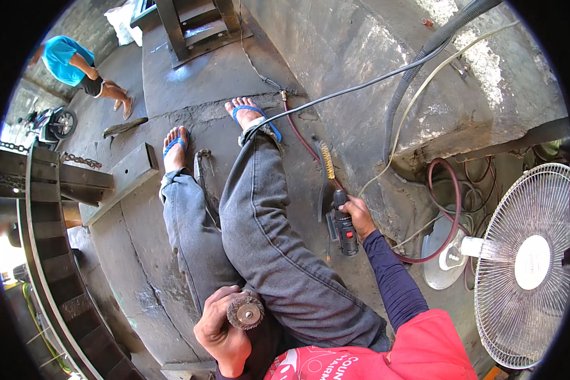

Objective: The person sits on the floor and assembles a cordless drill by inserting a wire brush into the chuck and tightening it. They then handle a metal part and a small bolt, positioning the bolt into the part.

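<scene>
My right hand (359,215) is closed around a black handheld power tool (345,228) with a red button, out beyond my right thigh. From its front end a yellow, twisted-wire brush (327,161) points away from me. Down by my lap, my left hand (225,329) is closed on a round wire wheel brush (245,313), whose bristle face and metal centre point up. Both my legs stretch forward over the dark floor, in grey jeans (266,215) and blue flip-flops (174,147).
A white fan (529,266) stands at the right, beside a looped maroon hose (456,209). A grey cable (354,93) crosses over my right foot. At left are a steel beam (123,180) and ladder-like steel frame (54,253). Another person (69,63) stands far left, near a motorcycle (54,123).
</scene>
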Motion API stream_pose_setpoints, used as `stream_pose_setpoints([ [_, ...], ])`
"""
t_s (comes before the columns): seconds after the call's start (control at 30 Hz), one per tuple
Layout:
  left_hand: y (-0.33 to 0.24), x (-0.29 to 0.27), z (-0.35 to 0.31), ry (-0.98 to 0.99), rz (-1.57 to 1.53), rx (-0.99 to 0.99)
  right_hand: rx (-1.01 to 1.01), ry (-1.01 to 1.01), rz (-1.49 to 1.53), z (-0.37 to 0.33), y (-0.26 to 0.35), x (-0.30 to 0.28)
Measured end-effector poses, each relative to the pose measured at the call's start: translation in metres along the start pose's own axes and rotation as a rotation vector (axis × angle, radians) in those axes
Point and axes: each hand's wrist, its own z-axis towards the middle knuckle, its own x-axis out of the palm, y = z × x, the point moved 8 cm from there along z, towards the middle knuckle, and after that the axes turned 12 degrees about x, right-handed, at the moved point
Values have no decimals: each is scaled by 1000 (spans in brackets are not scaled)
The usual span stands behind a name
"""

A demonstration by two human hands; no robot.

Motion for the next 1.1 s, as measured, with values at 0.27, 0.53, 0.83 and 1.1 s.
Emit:
stream_pose_setpoints([
  [0.27, -1, 1, 1, -8, -120, -65, -232, -251, -482, -7, 24, -11],
  [0.53, 19, -8, 0, -183, -551, -271, -206, -572, -726, -26, 32, -29],
  [0.83, 28, -12, -2, -236, -638, -361, -918, -67, -878, -224, 165, 160],
  [1.1, 32, -19, -11, -278, -827, -338, -1007, 4, -1571, -241, 137, 280],
])
